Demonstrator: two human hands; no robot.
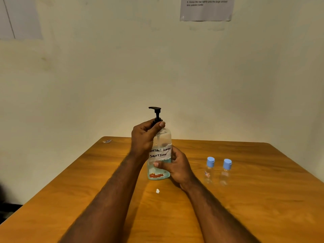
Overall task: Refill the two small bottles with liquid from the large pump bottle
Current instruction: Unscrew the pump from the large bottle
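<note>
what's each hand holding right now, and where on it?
Both hold the large pump bottle. The left hand grips its black pump collar at the neck; the right hand wraps the lower body, thumb just under the handwritten label.

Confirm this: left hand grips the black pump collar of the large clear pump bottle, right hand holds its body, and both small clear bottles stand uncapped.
Wrong on the caps: the head view shows both small clear bottles wearing blue caps. Left hand, right hand and large clear pump bottle are as stated.
</note>
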